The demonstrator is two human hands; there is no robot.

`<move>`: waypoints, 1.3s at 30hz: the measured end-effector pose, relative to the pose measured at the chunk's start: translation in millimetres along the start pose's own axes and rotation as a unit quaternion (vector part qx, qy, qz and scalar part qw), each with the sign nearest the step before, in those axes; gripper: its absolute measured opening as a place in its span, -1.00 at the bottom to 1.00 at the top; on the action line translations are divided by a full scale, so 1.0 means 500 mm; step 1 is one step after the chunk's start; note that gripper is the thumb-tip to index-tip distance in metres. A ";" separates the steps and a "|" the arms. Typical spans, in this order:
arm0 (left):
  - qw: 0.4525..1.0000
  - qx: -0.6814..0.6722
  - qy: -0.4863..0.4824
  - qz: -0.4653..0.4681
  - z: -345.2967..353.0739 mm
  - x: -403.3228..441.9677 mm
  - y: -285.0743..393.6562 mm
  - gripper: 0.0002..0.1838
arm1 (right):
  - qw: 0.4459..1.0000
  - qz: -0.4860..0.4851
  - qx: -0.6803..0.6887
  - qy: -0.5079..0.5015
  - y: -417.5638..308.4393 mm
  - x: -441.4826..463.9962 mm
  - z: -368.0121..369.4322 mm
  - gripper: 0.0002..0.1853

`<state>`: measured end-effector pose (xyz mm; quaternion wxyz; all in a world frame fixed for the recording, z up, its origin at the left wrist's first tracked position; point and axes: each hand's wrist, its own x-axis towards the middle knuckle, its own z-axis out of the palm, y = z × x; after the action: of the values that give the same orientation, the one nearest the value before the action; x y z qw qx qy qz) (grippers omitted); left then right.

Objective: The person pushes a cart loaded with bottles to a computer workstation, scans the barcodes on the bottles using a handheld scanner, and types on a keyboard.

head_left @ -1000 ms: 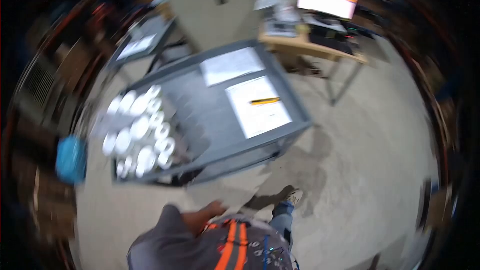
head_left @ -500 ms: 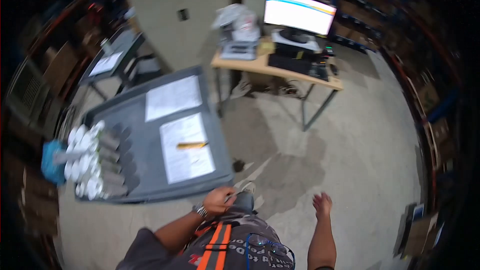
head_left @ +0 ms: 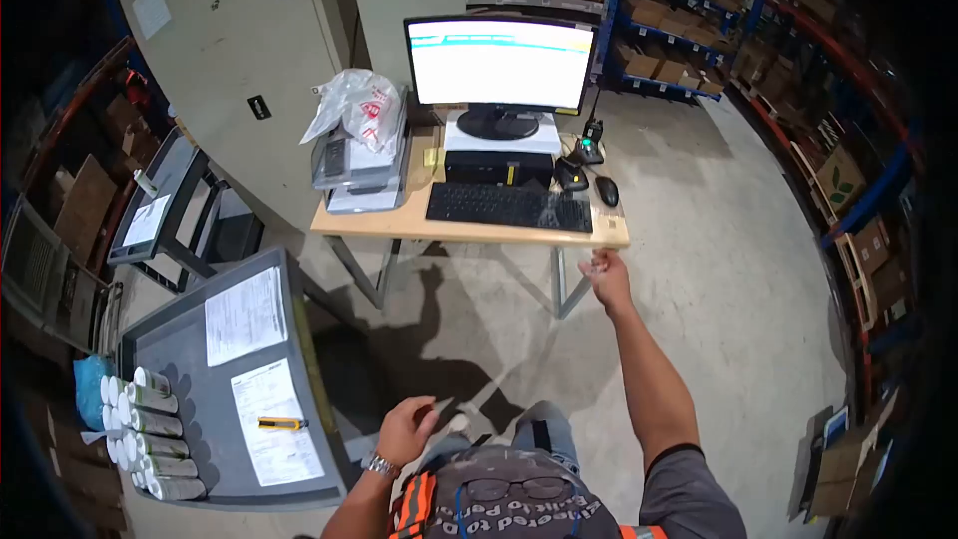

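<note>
My right hand [head_left: 607, 277] reaches forward, its fingers loosely bent and apart, just before the front edge of the wooden desk [head_left: 379, 224]. Nothing shows in it. Beyond it on the desk are a black mouse [head_left: 607, 191], a keyboard [head_left: 509, 208] and a dark handheld device [head_left: 571, 176]. My left hand [head_left: 404, 429], with a metal watch at the wrist, hangs before my body, thumb apart from the fingers and no object visible in it. To its left, the grey cart [head_left: 190, 334] carries papers [head_left: 245, 317], a yellow utility knife [head_left: 282, 424] and several white canisters [head_left: 152, 424].
A lit monitor [head_left: 499, 65] stands on the desk above a black box. Left of it, a plastic bag [head_left: 359, 110] lies over stacked trays [head_left: 364, 200]. A tall cabinet [head_left: 230, 70] stands behind. Another cart [head_left: 190, 170] is at left; shelves with cartons [head_left: 659, 15] line the back and right.
The desk is nearer and the cart has shifted down and left in view. My right hand has risen toward the desk edge; my left hand is away from the cart's edge.
</note>
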<state>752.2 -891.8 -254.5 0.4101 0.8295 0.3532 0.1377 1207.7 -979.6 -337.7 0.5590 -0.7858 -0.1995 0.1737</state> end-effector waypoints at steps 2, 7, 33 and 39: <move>0.993 -0.022 0.093 -0.073 0.066 0.027 -0.002 -0.75 | 0.985 -0.135 -0.068 0.079 -0.106 0.182 -0.032 -0.45; 0.920 0.035 0.278 -0.273 0.228 -0.085 0.071 -0.77 | 0.960 -0.133 -0.225 0.101 -0.122 0.514 -0.004 -0.20; 0.948 -0.282 -0.140 0.045 0.284 0.053 0.191 -0.36 | 0.854 -0.163 0.050 -0.492 -0.114 -0.190 -0.155 -0.34; 0.706 -0.382 -0.568 -0.182 0.225 -0.057 0.155 -0.41 | 0.877 -0.146 0.153 -0.433 -0.126 -0.523 -0.230 -0.29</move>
<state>826.6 -1009.4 -263.0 0.8317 0.4434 0.1150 -0.3137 1032.1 -1187.0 -228.8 0.5490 -0.4992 -0.5049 0.4410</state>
